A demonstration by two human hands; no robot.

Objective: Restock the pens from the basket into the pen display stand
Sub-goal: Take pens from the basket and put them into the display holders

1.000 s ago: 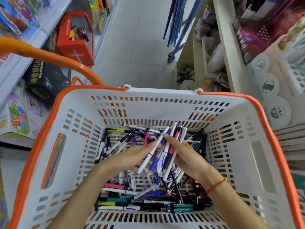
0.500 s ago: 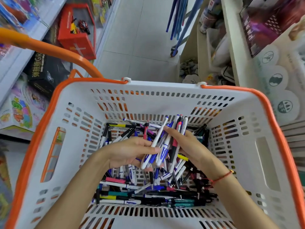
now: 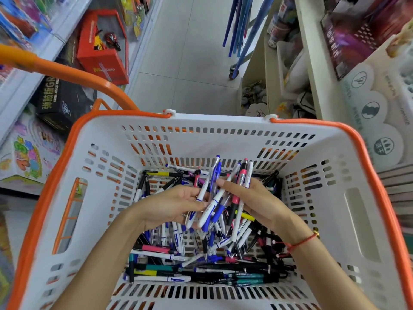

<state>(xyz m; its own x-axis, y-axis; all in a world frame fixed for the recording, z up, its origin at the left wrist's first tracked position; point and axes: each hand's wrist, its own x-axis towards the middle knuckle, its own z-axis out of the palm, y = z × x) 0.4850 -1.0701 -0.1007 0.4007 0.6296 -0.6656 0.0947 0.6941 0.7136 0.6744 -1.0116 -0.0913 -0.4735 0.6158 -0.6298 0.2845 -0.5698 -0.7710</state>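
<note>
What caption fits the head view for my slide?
Both hands, left hand and right hand, gather a bundle of pens above the white basket.

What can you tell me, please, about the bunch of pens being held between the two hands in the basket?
The bunch of pens is a fan of slim plastic click pens, mostly white barrels with blue grips and clips, plus one pink and black one. They point steeply up and away, tips toward the loose pens on the floor of the white, orange-rimmed basket. The left hand grips them from the left and the right hand from the right.
</note>
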